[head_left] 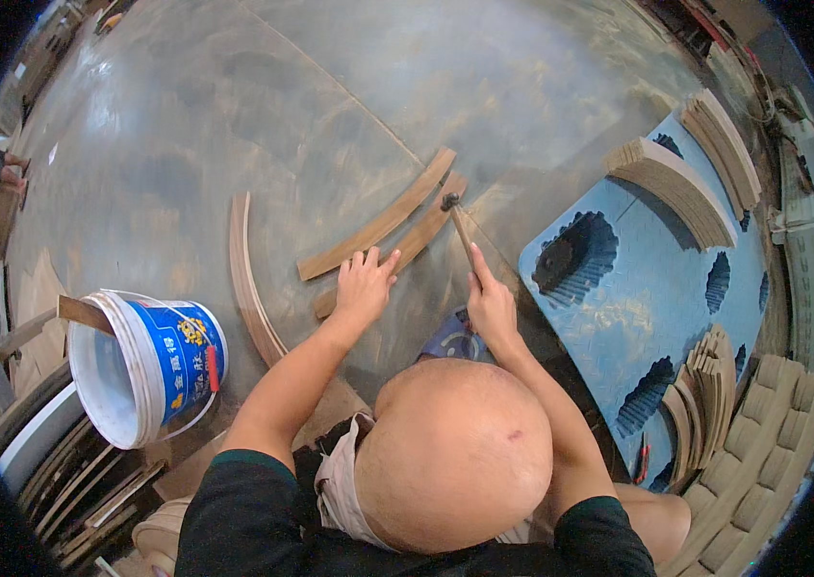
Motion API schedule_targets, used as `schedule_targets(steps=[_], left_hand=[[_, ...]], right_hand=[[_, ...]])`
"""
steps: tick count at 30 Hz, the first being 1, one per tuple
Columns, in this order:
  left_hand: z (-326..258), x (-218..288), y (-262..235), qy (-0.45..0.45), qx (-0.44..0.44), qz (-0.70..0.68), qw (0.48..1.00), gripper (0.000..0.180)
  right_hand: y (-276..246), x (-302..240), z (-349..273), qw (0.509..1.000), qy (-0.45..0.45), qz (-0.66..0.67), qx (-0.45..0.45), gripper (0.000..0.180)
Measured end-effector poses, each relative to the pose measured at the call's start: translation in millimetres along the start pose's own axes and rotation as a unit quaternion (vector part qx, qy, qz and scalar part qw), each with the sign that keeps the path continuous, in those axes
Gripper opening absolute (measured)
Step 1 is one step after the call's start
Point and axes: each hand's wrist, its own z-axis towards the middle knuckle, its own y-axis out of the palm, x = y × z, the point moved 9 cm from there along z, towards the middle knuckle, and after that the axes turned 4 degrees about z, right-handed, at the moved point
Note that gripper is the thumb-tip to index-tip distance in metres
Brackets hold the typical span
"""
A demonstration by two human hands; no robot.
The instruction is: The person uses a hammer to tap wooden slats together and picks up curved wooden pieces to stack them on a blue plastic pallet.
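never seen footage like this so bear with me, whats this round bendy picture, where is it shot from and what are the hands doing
There is no machine here: a person wears a wide fisheye camera on the head, looking down, so straight edges bend. The left hand presses flat on curved wooden strips lying on the grey floor. The right hand grips a hammer, its head over the strips. A white and blue bucket stands to the left. A blue pallet with stacks of curved pieces lies to the right.
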Motion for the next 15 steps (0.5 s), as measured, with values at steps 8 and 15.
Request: schedule_targets(steps=[8,15], left_hand=[[9.3,0.3,-1.3,0.016,-0.006,0.022,1.0,0.057],[5.2,-3.8,1.7,0.011,-0.001,0.021,1.0,0.057]], right_hand=[[18.2,6.0,23.9,0.989,-0.133,0.002,0.069,0.071],[19.1,13.4,41.4,0.985,-0.114,0.11,0.074,0.069]])
